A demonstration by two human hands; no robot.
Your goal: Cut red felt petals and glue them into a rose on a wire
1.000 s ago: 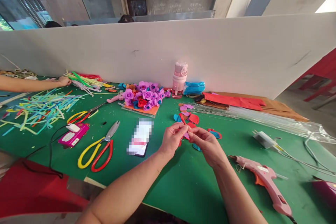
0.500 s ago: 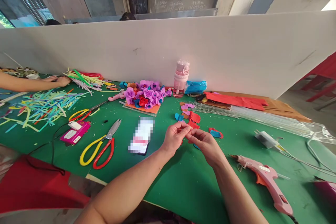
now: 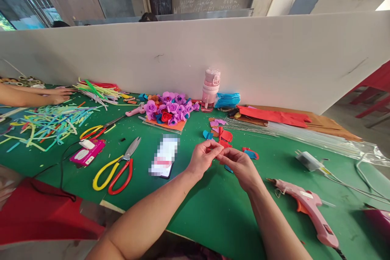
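Note:
My left hand (image 3: 203,157) and my right hand (image 3: 239,165) meet over the table, thumbs and fingertips pinched together. Between them is a small red petal-like piece (image 3: 220,134), its upper part rising above the fingertips; the rest is hidden by my fingers. Just beyond lie loose red petal pieces (image 3: 226,135), with blue pieces (image 3: 207,135) and purple pieces (image 3: 217,122) close by. To the right of my right hand rests a blue piece with a red edge (image 3: 250,154). Another bit of blue (image 3: 228,168) shows under my hands.
A pink glue gun (image 3: 307,203) and white charger (image 3: 309,161) lie right. Left are a phone (image 3: 164,156), scissors (image 3: 122,166) and a pink box (image 3: 88,153). Purple flowers (image 3: 172,107) and a pink bottle (image 3: 211,89) stand behind. A co-worker's hands (image 3: 61,95) are far left.
A strip of red now rises higher above my fingertips; my hands have barely moved. At far left, the co-worker's hands have shifted slightly left.

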